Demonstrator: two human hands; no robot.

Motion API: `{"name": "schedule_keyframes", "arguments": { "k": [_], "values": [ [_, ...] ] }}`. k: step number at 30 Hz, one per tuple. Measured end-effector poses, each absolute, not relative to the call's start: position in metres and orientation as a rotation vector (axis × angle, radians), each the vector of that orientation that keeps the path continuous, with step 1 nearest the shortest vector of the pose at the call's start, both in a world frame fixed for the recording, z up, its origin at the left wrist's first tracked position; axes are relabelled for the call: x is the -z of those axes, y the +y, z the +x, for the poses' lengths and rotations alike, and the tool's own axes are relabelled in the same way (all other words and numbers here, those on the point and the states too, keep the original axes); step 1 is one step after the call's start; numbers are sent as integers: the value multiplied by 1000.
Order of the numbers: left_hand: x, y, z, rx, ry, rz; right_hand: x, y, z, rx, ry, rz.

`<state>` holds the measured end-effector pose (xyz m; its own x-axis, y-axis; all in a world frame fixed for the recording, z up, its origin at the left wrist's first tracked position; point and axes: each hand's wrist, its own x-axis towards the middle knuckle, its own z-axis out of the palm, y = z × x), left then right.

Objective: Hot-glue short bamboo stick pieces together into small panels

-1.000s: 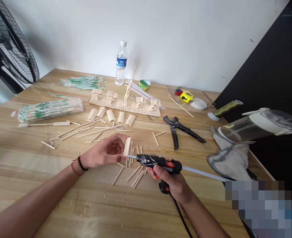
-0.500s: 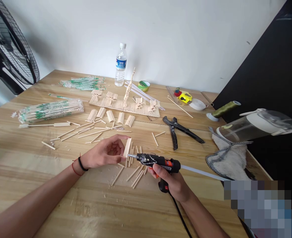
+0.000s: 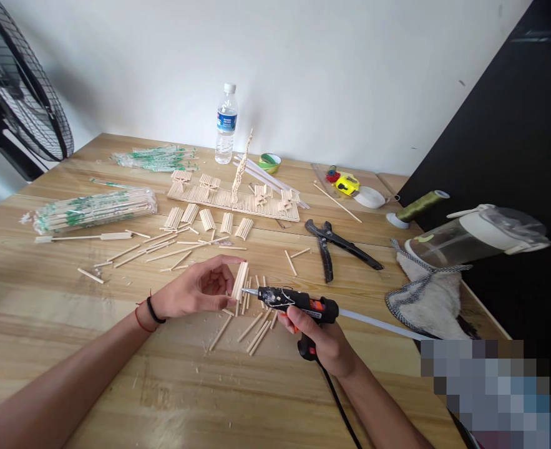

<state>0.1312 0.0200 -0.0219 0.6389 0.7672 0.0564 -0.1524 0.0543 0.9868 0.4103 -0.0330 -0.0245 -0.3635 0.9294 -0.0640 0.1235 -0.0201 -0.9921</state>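
My left hand [image 3: 195, 290] pinches a small panel of glued wooden sticks [image 3: 240, 280] upright just above the wooden table [image 3: 116, 349]. My right hand [image 3: 324, 340] grips a black hot glue gun [image 3: 298, 302] with an orange trigger; its metal nozzle touches the right edge of the panel. A white glue stick sticks out of the back of the gun. Several loose cut sticks [image 3: 256, 327] lie under both hands.
Behind lie a stick model on a flat base [image 3: 235, 196], small stick panels [image 3: 208, 218], black cutters [image 3: 331, 243], packs of chopsticks [image 3: 92, 209], a water bottle [image 3: 226, 125], tape, a tape measure [image 3: 347, 184], green thread spool [image 3: 418, 206], a cloth and a clear jug [image 3: 476, 237] at right. A fan stands at left.
The glue gun's nozzle has shifted slightly up along the panel's edge; both hands stay almost in place. The camera view has moved a little.
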Motion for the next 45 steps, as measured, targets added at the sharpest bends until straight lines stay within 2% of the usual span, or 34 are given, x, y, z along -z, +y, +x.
{"name": "schedule_keyframes", "arguments": {
  "k": [45],
  "values": [
    [15, 17, 131, -691, 625, 1435, 15, -30, 408, -1381, -1458, -1179]
  ]
}}
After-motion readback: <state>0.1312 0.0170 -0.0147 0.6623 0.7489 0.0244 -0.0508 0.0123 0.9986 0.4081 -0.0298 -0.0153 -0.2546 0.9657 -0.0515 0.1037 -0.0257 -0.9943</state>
